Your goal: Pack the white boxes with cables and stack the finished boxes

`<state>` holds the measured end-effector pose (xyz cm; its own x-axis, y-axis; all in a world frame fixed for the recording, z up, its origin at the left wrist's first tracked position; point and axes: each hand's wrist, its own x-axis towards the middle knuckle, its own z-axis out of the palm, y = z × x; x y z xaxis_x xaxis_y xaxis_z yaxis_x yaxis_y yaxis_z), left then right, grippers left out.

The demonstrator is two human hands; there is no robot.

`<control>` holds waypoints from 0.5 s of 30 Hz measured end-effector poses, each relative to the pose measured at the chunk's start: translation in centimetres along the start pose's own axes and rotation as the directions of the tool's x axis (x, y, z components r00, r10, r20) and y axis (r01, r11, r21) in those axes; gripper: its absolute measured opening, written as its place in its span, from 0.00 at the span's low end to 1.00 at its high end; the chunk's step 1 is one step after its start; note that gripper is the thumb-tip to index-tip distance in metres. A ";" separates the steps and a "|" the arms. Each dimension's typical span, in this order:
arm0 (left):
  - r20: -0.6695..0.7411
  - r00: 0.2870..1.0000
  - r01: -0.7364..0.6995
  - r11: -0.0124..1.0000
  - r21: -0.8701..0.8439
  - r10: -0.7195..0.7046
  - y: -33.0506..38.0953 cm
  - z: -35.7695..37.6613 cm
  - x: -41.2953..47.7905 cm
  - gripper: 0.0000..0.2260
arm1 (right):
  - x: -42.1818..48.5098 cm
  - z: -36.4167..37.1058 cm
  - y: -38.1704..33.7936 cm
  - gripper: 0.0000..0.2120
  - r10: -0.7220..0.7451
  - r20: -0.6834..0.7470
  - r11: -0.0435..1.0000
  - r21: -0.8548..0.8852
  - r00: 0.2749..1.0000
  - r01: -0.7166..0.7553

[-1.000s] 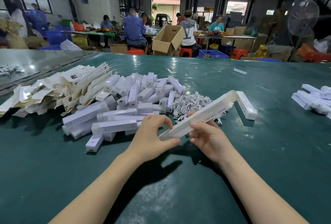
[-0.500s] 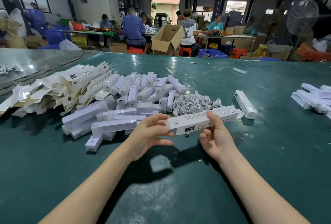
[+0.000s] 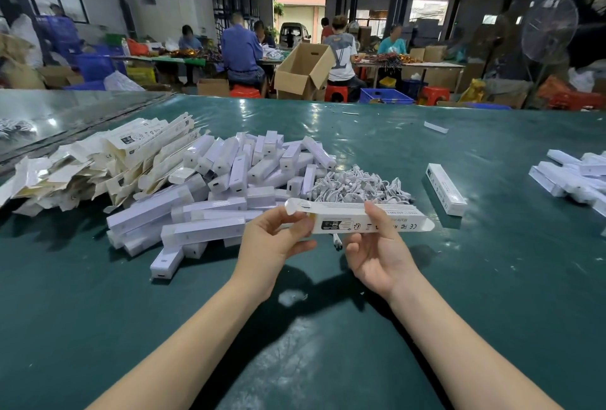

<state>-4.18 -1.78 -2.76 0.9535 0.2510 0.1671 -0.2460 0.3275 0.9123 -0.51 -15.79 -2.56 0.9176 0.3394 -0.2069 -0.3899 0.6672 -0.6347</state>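
Observation:
Both hands hold one long white box [image 3: 354, 222] level above the green table [image 3: 492, 278], printed side towards me. My left hand [image 3: 273, 239] pinches its left end, where the end flap stands open. My right hand [image 3: 377, 247] grips the box's middle from below, thumb on top. A cable end [image 3: 337, 242] hangs under the box between my hands. Behind it lies a heap of white cables [image 3: 355, 184]. A pile of white inner boxes [image 3: 229, 186] sits to the left, beside flat unfolded cartons [image 3: 98, 160].
One finished box [image 3: 446, 188] lies right of the cables, and several more [image 3: 570, 176] lie at the table's right edge. A small white piece [image 3: 435, 127] rests farther back. People work at other tables beyond, near an open cardboard carton [image 3: 303, 71].
The box has swung from tilted up on the right to level, printed side facing me. My left hand moved onto its left end, whose flap is now open.

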 end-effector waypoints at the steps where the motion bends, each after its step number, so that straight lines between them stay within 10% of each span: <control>1: -0.016 1.000 -0.020 1.000 0.008 0.020 -0.1 0.2 -0.1 0.09 | 0.0 0.0 0.0 0.18 -0.003 0.013 1.000 -0.004 1.000 0.003; 11: -0.095 0.960 -0.207 0.894 0.398 0.264 -0.2 0.2 -0.5 0.14 | 0.0 0.4 0.5 0.09 -0.138 -0.136 0.987 -0.098 0.981 0.126; 15: 0.211 0.937 -0.348 0.813 0.467 0.280 0.4 0.1 -0.9 0.19 | 0.2 0.1 0.3 0.09 -0.143 -0.200 0.987 -0.097 0.969 0.125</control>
<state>-5.16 -1.99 -2.54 0.8609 0.1348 0.4906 -0.4504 -0.2466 0.8581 -0.50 -15.42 -2.70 0.9606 0.1010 -0.2591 -0.2625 0.6373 -0.7245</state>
